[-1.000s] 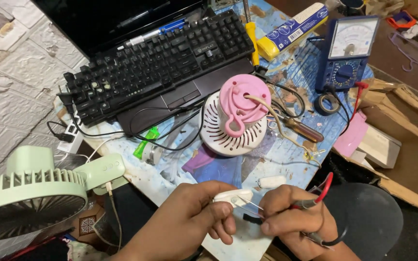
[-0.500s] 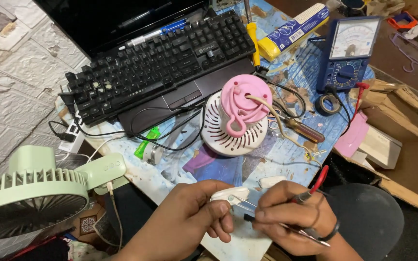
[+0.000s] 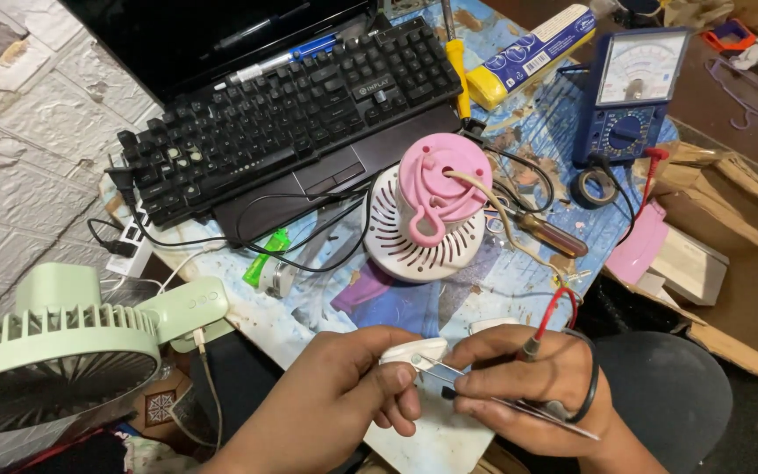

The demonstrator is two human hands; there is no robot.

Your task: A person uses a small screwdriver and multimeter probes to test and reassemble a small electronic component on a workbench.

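— Holding a small white plastic part at the near edge of the table, is that the left hand?

— Yes. Its thumb and fingers are closed around the part, just in front of the person's body. The right hand is closed too, pinching a thin metal probe tip that touches the white part, with a red test lead and a black test lead looping over the same hand.

— What lies just beyond the hands?

— A round white vented fan housing with a pink plastic cap on the blue-patterned table top. A wooden-handled screwdriver lies just beside it on the right.

— And farther out?

— A blue analogue multimeter stands at the far right, with a roll of black tape near its foot. A black keyboard rests on a laptop behind the housing. At the left edge sits a pale green desk fan.
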